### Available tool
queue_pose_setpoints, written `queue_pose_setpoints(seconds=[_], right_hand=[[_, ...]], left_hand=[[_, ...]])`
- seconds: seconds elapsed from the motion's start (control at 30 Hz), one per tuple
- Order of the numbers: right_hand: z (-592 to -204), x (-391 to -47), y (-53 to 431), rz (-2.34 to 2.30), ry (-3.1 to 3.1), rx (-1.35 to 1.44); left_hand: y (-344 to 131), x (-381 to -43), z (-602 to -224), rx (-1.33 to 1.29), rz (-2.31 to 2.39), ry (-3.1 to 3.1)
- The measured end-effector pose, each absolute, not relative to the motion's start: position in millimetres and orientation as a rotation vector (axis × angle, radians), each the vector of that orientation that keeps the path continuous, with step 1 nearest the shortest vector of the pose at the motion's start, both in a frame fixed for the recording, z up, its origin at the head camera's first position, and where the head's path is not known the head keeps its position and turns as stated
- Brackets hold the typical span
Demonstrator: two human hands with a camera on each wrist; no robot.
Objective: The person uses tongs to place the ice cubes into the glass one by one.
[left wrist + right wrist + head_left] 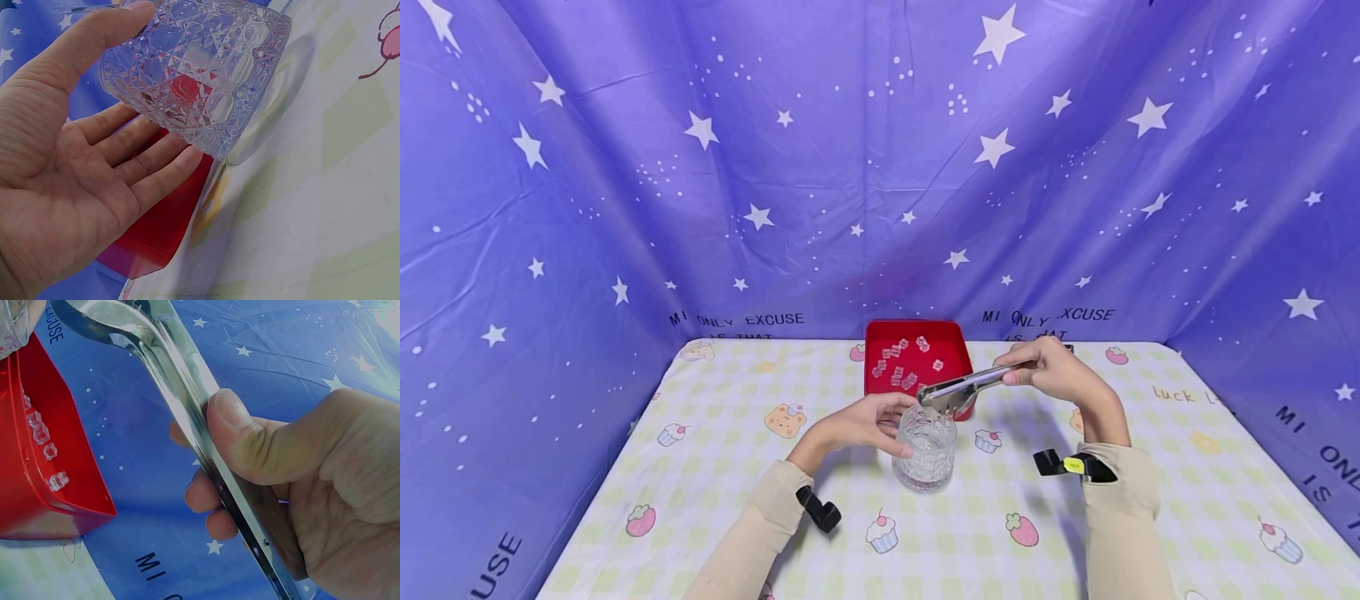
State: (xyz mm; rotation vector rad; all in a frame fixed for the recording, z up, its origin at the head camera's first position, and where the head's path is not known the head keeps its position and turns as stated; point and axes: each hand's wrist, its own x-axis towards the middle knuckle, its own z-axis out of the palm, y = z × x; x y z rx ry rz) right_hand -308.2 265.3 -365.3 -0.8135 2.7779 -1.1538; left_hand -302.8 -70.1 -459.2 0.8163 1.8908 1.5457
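A clear, cut-patterned glass stands upright on the table, in the middle of the head view. My left hand holds it from the left, thumb on the near side and fingers on the far side, as the left wrist view also shows. With my right hand I grip metal serving tongs along their handles, thumb on top. The tongs' head lies right over the glass's mouth, tilted down to the left. Whatever is between its tips is hidden in these views.
Just behind the glass sits a red tray with several small clear cubes scattered in it. A checked, printed cloth covers the table. Blue star-patterned curtains hang behind and at both sides.
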Motion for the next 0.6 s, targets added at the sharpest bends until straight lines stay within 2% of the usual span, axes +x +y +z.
queue_pose_setpoints(seconds=[0.6], right_hand=[[-363.0, -307.1, 260.1, -1.135, 2.813, -0.741]], left_hand=[[-69.8, -302.6, -458.2, 0.813, 1.547, 1.887]])
